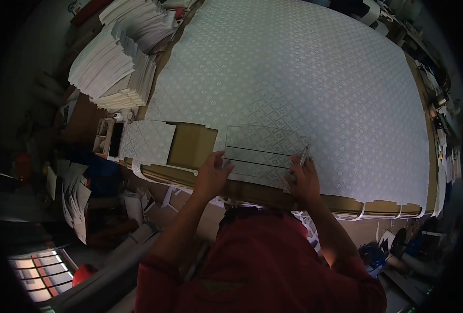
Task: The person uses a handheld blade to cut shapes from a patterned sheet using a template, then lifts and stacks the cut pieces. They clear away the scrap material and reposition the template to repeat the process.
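Observation:
A clear rectangular template (263, 136) with two dark lines across it lies on pale patterned fabric (252, 68) at the near edge of the table. My left hand (212, 176) is at the template's left edge, thumb and fingers apart. At its right end, my right hand (303, 178) closes round a slim silver tool (304, 154) that points up and away; whether it is a pen or small scissors cannot be made out. The fingers of this hand also rest by the template's edge. Left of my left hand, a rectangular gap in the fabric shows the brown tabletop (192, 146).
A separate fabric piece (145, 141) lies at the table's left corner beside a dark phone-like object (117, 140) and a small box (104, 136). Tall stacks of white sheets (111, 68) stand at the left. Cluttered items (398, 245) lie below right.

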### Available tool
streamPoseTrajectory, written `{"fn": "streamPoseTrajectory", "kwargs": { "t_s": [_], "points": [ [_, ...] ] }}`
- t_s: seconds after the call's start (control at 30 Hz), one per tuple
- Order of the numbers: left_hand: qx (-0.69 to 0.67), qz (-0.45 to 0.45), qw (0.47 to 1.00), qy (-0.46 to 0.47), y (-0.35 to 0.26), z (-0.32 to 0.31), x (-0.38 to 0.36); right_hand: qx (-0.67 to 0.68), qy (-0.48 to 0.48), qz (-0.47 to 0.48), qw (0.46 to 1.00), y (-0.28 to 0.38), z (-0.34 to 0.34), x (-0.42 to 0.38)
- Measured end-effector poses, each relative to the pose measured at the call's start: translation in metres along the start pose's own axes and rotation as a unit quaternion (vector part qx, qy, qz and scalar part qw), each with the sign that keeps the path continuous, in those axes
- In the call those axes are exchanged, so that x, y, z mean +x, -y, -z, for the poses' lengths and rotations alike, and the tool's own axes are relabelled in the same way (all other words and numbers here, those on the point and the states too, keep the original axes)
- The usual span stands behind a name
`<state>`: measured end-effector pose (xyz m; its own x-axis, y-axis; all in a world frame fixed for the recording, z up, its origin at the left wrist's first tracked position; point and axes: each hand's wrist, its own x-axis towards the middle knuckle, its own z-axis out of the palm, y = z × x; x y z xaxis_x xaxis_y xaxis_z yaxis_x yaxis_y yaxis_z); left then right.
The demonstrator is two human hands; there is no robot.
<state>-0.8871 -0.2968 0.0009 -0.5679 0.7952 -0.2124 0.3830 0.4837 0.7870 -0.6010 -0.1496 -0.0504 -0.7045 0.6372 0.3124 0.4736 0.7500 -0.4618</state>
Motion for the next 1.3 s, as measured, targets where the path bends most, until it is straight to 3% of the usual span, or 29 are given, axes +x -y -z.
{"fn": "streamPoseTrajectory", "kwargs": {
  "t_s": [0.37, 0.43, 0.47, 0.53, 0.63, 0.67, 0.73, 0.87, 0.93, 1.03, 1.13, 1.2, 1.3],
  "points": [
    [0.133, -0.009, 0.991, 0.013, -0.008, 0.001, 0.016, -0.02, -0.113, -0.091, 0.989, -0.089, 0.08, -0.062],
    [0.068, 0.035, 0.996, -0.047, 0.002, 0.0, 0.025, -0.012, -0.129, -0.108, 0.986, -0.099, 0.086, -0.075],
    [0.071, 0.033, 0.996, -0.037, 0.003, 0.004, 0.028, -0.031, -0.147, -0.112, 0.982, -0.104, 0.088, -0.08],
    [-0.051, 0.108, 0.993, -0.013, -0.007, 0.012, 0.033, -0.052, -0.165, -0.122, 0.977, -0.107, 0.093, -0.09],
    [0.043, 0.101, 0.994, 0.011, 0.001, 0.009, 0.03, -0.046, -0.184, -0.131, 0.973, -0.102, 0.092, -0.094],
    [0.048, 0.108, 0.993, -0.013, 0.0, 0.012, 0.024, -0.074, -0.176, -0.141, 0.971, -0.102, 0.089, -0.097],
    [0.012, 0.041, 0.997, -0.062, -0.018, 0.013, 0.015, -0.071, -0.163, -0.157, 0.972, -0.102, 0.077, -0.096],
    [0.031, 0.015, 0.994, -0.104, -0.001, 0.061, 0.023, -0.062, -0.136, -0.16, 0.976, -0.105, 0.07, -0.099],
    [0.072, 0.072, 0.983, -0.153, 0.015, 0.113, 0.032, -0.08, -0.137, -0.161, 0.974, -0.102, 0.07, -0.096],
    [0.095, 0.028, 0.975, -0.198, 0.085, 0.192, 0.058, -0.13, -0.136, -0.171, 0.967, -0.116, 0.068, -0.107],
    [0.121, 0.086, 0.945, -0.29, 0.121, 0.231, 0.074, -0.168, -0.165, -0.204, 0.95, -0.125, 0.061, -0.107],
    [0.321, -0.067, 0.858, -0.395, 0.131, 0.225, 0.078, -0.176, -0.193, -0.233, 0.937, -0.121, 0.057, -0.105],
    [0.146, -0.161, 0.93, -0.297, 0.109, 0.158, 0.075, -0.135, -0.178, -0.293, 0.93, -0.119, 0.063, -0.1]
  ]
}}
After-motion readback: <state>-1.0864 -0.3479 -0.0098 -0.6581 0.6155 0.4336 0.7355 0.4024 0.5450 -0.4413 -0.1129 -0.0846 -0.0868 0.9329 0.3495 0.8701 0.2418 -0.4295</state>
